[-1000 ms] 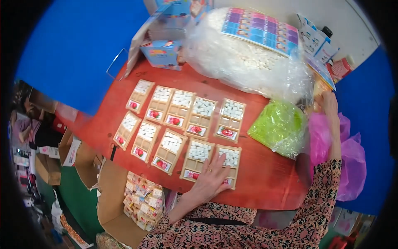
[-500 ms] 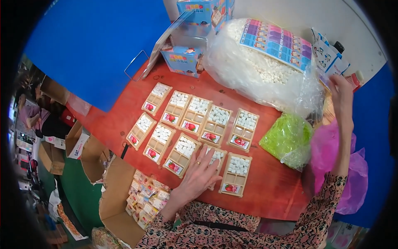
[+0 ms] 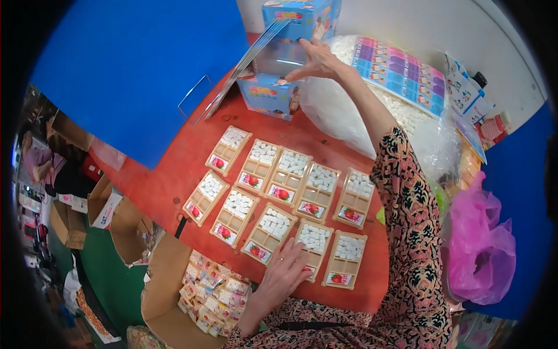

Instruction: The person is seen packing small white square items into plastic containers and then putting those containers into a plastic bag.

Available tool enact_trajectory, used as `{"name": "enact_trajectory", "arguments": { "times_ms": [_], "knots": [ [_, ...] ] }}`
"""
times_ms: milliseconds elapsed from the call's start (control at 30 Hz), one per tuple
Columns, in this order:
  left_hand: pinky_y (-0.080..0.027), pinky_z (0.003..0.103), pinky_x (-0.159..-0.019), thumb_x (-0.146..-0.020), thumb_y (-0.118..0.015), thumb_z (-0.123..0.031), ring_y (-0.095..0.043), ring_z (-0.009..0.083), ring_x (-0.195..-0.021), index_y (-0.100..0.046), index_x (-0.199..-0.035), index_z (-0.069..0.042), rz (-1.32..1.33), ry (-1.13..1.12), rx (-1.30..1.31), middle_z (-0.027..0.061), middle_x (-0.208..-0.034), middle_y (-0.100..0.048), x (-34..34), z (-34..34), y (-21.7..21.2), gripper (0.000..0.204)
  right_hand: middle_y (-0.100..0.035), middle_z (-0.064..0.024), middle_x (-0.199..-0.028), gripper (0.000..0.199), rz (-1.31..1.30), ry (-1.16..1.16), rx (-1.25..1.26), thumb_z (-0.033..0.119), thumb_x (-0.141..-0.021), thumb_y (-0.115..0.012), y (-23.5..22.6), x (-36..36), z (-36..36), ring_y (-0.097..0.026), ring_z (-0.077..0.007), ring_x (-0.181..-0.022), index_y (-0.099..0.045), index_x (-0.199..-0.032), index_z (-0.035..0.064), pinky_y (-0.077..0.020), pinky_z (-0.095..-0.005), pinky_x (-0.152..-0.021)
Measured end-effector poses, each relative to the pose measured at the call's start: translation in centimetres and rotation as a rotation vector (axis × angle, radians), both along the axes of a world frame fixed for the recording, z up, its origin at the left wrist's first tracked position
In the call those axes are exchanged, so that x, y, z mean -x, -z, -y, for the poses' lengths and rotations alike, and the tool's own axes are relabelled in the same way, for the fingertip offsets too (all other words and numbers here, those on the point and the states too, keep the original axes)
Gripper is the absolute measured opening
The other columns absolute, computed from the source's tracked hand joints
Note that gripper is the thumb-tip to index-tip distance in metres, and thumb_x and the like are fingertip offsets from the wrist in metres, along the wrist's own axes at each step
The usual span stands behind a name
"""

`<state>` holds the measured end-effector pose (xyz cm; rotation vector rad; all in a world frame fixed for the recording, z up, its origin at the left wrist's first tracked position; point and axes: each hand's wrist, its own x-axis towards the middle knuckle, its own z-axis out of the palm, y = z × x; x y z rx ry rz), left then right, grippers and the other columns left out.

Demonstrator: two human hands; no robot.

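Observation:
My left hand (image 3: pixel 283 271) lies with outstretched fingers over the lower part of a small beige tray (image 3: pixel 315 237) in the near row and covers some of it. Several similar compartment trays, such as one at the near right (image 3: pixel 347 256), stand in two rows. Each holds white marshmallow-like cubes at its far end and a strawberry-printed packet at its near end. At the back, my right hand (image 3: pixel 318 60) reaches with thumb and fingers spread to a clear plastic container (image 3: pixel 276 57) between two blue printed boxes. Its fingertips are at the container's side, and nothing visible is gripped.
A big clear bag of white pieces (image 3: pixel 334 107) with a printed sheet (image 3: pixel 401 75) stands at the back. Thin boards (image 3: pixel 247 64) lean beside the blue boxes. A pink plastic bag (image 3: pixel 482 238) hangs at right. An open carton of small packets (image 3: pixel 168 291) sits at lower left.
My right hand has swung from the far right, beside the big bag, leftward to the clear container. My left hand has slid slightly toward me, uncovering the marshmallow-like cubes. The view has shifted slightly.

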<state>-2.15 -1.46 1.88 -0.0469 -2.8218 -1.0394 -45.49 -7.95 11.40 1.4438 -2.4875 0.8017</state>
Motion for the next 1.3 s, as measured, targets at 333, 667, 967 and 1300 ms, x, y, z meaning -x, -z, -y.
{"name": "enact_trajectory", "arguments": {
  "times_ms": [333, 667, 967, 1300],
  "knots": [
    [-0.04, 0.048, -0.096, -0.079, -0.068, -0.014, -0.051, 0.0365, -0.115, -0.056, -0.111, 0.002, 0.016, -0.081, -0.011, 0.0188, -0.119, -0.054, -0.2, 2.1, 0.4, 0.037, -0.052, -0.0247, -0.11, 0.072, -0.044, 0.033, -0.077, 0.044, -0.05, -0.079, 1.3, 2.1, 1.8, -0.048, -0.0405, -0.107, -0.054, -0.103, 0.0011, -0.0444, -0.0462, -0.088],
    [-0.046, 0.042, -0.089, -0.081, -0.066, -0.014, -0.056, 0.0343, -0.107, -0.059, -0.106, 0.001, 0.242, 0.056, 0.008, 0.0188, -0.115, -0.056, 1.5, 3.2, -1.3, 0.03, -0.055, -0.0229, -0.099, 0.066, 0.023, -0.03, 0.068, 0.045, -0.052, -0.079, 1.6, 1.9, 1.7, -0.052, -0.0364, -0.098, -0.058, -0.095, -0.0005, -0.0446, -0.0421, -0.083],
    [-0.05, 0.042, -0.086, -0.093, -0.053, -0.027, -0.06, 0.0284, -0.104, -0.058, -0.111, 0.0, 0.033, -0.077, -1.256, 0.0164, -0.114, -0.061, 19.7, 11.3, -5.3, 0.033, -0.065, -0.0175, -0.08, 0.071, -0.035, 0.055, -0.1, 0.058, -0.048, -0.08, 0.3, 2.1, 0.0, -0.063, -0.0291, -0.078, -0.065, -0.084, -0.0008, -0.0487, -0.04, -0.068],
    [-0.036, 0.044, -0.1, -0.091, -0.03, -0.062, -0.05, 0.0282, -0.109, -0.051, -0.117, 0.008, 0.007, 0.378, -1.987, 0.018, -0.115, -0.057, 31.6, 14.3, -1.1, 0.078, -0.059, -0.0179, -0.117, 0.088, 0.201, 0.34, -0.242, 0.05, -0.043, -0.085, -5.0, -4.2, 1.7, -0.055, -0.0331, -0.111, -0.061, -0.115, 0.0058, -0.0476, -0.051, -0.086]
  ]
}}
